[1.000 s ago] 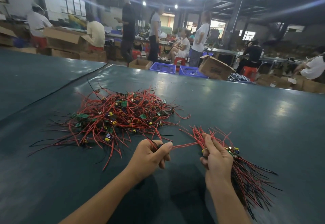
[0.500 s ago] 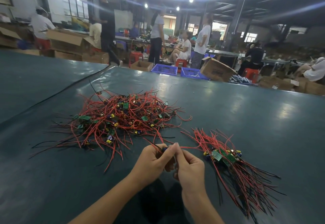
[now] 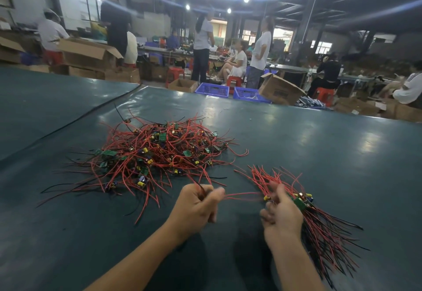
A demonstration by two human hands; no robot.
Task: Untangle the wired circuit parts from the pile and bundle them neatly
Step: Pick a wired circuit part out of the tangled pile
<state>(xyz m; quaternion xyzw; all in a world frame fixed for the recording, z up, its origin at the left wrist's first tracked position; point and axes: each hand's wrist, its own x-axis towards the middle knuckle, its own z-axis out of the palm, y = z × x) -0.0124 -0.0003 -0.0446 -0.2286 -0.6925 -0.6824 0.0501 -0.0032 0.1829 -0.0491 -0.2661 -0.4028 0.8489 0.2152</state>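
While the left hand pinches a few red wires in curled fingers, they run across to the right hand. It's blurred, fingers loose over the bundle at lower right; can't tell if it grips. Pile sits centre-left on the green table. Upper centre: two blue crates, contents unclear. Open cardboard boxes beside them and at upper left, insides hidden.

Factory floor — worktables, cartons, crates
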